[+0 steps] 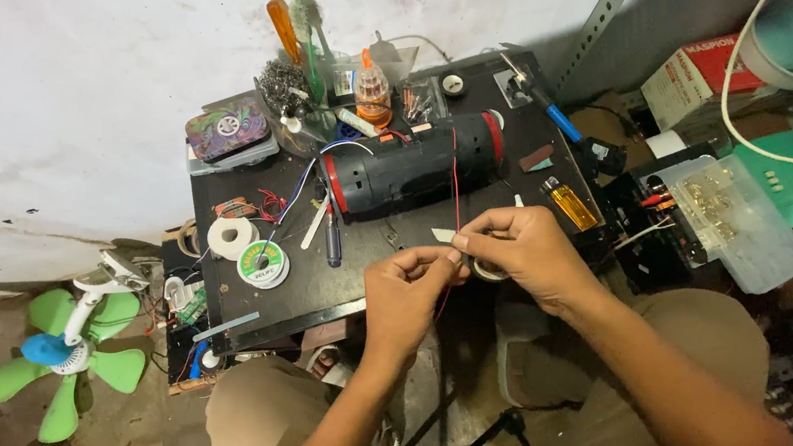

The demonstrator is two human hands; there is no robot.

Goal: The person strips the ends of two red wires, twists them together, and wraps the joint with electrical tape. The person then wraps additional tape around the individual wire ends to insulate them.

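Left hand (pixel 402 288) pinched shut on a thin red wire (pixel 455 180). Right hand (pixel 518 250) closed on the same wire and a tape roll (pixel 490 269). Just in front of the black cylindrical speaker (pixel 414 163) on the dark table (pixel 304 290).

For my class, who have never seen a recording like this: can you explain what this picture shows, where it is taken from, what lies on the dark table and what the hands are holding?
There is no machine here, only a person at work. The single picture comes from a camera worn on the person's head, looking down past their knees.

The left hand and right hand meet over the near edge of a small black table. Together they pinch a thin red wire that runs up to a black cylinder-shaped device with red end rings lying on its side. The right hand also seems to hold a small roll, perhaps tape; it is mostly hidden.

Also on the table: a spool of solder, a white tape roll, a yellow lighter and screwdrivers in a holder. On the floor to the left lies a green fan blade.
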